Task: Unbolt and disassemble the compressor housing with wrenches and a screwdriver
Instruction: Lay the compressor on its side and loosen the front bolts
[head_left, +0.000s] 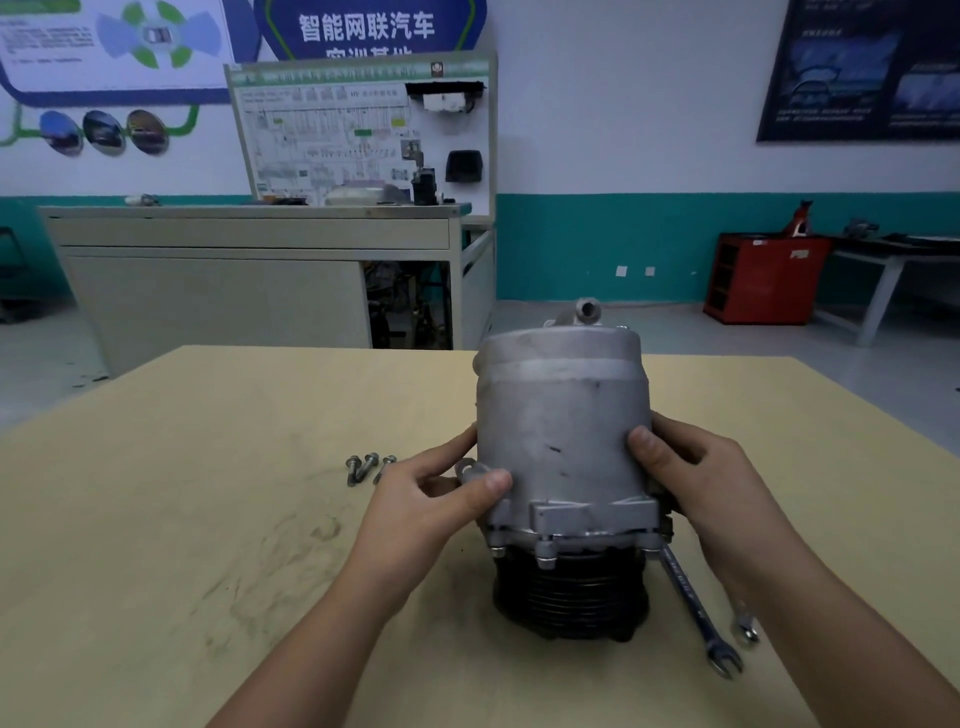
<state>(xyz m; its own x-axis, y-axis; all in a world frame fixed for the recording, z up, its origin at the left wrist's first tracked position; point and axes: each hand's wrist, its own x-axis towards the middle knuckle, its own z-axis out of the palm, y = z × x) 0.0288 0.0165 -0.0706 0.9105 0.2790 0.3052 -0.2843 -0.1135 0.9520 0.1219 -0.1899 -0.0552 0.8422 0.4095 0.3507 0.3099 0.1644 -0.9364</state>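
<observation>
**Desk:** Where is the compressor right now?

**Operator:** I have the compressor (561, 441) standing upright on the counter (208, 467), closer to the right edge than the left and about midway between the far and near edges. Its black pulley (571, 597) is at the bottom, resting on the counter, and the grey body rises above it with a short pipe stub at the top.

**Desk:** And your hands?

**Operator:** Both are holding it. My left hand (431, 499) grips the lower left side, with the thumb laid across the front of the body and the fingers wrapped round a lug on that side. My right hand (691, 467) clasps the right side at about the same height, thumb on the front and fingers curled round the back, where I can't see them.

**Desk:** Any loose hardware?

**Operator:** Three bolts (369, 466) lie together on the counter just left of my left hand, apart from the compressor. In the flange just above the pulley I can see bolt heads (545, 560) seated in place.

**Desk:** Tools?

**Operator:** A long wrench (691, 597) lies to the right of the pulley, running from under the flange towards the near edge, open jaw nearest me. The open end of a second wrench (744, 626) shows just beside it. My right forearm hides the rest.
</observation>
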